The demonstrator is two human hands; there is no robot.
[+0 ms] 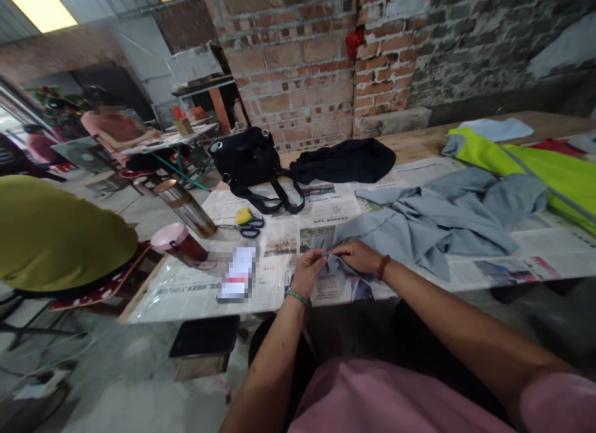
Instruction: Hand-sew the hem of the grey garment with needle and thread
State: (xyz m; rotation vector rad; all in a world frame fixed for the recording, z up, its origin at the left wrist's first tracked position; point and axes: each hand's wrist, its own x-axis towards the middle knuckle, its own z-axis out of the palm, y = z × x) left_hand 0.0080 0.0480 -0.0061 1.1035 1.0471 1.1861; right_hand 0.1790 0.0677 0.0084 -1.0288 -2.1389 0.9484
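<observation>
Grey cloth (410, 225), perhaps a garment, lies in loose folds across the newspaper-covered table. At its near left end, my left hand (307, 273) pinches the edge between thumb and fingers. Close beside it, my right hand (359, 257) also grips the cloth, its fingertips almost meeting the left ones. A small flap of fabric hangs below both hands. Anything tiny between the fingertips is too small to make out. Scissors with dark blue handles (252, 227) lie left of the hands, against a small yellow object (243, 216).
Left on the table are a phone (237, 273), a pink-lidded cup (181, 243) and a steel flask (185, 207). Behind lie a black bag (246, 156) and dark cloth (344, 161). A yellow-green vest (521, 166) is at right. People sit at left near a stool (205, 337).
</observation>
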